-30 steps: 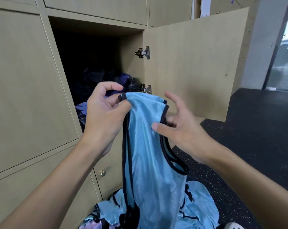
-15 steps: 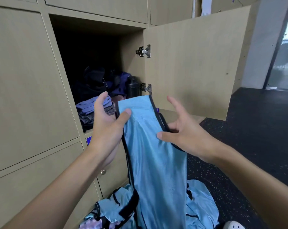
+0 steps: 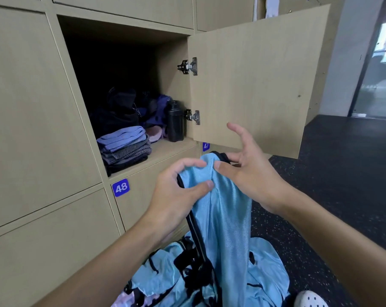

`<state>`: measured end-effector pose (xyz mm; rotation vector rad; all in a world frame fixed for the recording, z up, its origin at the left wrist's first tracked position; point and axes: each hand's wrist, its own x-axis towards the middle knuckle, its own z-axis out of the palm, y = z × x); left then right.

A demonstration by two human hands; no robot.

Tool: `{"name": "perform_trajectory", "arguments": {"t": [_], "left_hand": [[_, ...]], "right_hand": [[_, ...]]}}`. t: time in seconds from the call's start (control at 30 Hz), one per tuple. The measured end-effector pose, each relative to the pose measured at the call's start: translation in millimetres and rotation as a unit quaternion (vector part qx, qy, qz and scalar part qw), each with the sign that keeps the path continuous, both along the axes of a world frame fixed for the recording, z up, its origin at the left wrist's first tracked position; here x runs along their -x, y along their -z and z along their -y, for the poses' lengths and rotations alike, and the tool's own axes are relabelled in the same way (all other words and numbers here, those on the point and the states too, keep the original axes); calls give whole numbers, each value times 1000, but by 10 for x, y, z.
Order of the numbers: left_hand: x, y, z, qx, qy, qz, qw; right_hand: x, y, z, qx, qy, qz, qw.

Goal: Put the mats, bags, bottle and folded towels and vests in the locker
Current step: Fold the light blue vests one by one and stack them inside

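Note:
A light blue vest (image 3: pixel 223 209) with black trim hangs in front of me, below the open locker (image 3: pixel 172 149). My left hand (image 3: pixel 176 191) pinches its top left edge between thumb and fingers. My right hand (image 3: pixel 247 169) holds the top right part, thumb pressed on the cloth and fingers spread behind it. Inside the locker lie a stack of folded towels (image 3: pixel 123 145), dark bags (image 3: pixel 116 111) at the back and a black bottle (image 3: pixel 175 120) upright at the right.
The locker door (image 3: pixel 254 80) stands swung open to the right, above my right hand. More blue vests (image 3: pixel 165 282) lie heaped on the dark floor below. A white shoe (image 3: pixel 309 299) shows at the bottom right. Closed lockers numbered 48 (image 3: pixel 120 187) and 47 sit beneath.
Both hands and the top of the vest have dropped lower, from locker-opening height to below its shelf. My left fingers have curled onto the vest's edge.

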<state>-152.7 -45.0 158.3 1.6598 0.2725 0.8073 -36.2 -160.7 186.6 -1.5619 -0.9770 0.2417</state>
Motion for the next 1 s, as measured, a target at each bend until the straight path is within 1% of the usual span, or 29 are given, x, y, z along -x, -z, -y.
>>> {"name": "perform_trajectory", "arguments": {"t": [0.1, 0.2, 0.23, 0.3, 0.33, 0.4, 0.47, 0.57, 0.63, 0.7, 0.73, 0.8, 0.87, 0.93, 1.0], "left_hand": [[-28, -77, -6, 44, -47, 10, 998], [-23, -203, -116, 68, -79, 50, 993], [-14, -240, -141, 79, -87, 66, 991], [7, -255, -167, 104, -97, 75, 987], [22, -235, -159, 115, -94, 57, 987], [36, -143, -119, 129, -53, -14, 990], [33, -65, -59, 148, -11, -44, 988], [15, -142, -55, 170, -18, 0, 985], [9, -208, -121, 186, -24, 47, 981], [12, -246, -166, 185, -31, 61, 980], [22, -263, -173, 183, -39, 63, 980], [30, -279, -157, 179, -54, 66, 980], [39, -258, -112, 163, -55, 38, 984], [55, -173, -32, 158, -18, -20, 987], [57, -49, 26, 176, 14, -49, 983]], "right_hand": [[-9, -4, 78, 18, -38, -9, 999], [-5, 37, 124, 72, -99, -64, 990], [-7, 62, 113, 72, -98, -76, 990], [-19, 88, 84, 36, -64, -87, 994], [-25, 86, 78, 12, -40, -89, 995], [-22, 73, 72, -19, -2, -81, 997], [-36, 80, 72, -42, 33, -67, 996], [-55, 76, 97, -89, 68, -98, 989], [-35, 81, 114, -63, 48, -98, 992], [9, 121, 110, -29, -1, -100, 995], [34, 139, 95, -28, -11, -98, 995], [48, 158, 50, -46, 12, -78, 996], [46, 160, 24, -77, 41, -63, 994], [65, 137, 23, -90, 66, -45, 993], [40, 148, 17, -98, 85, -41, 991]]}}
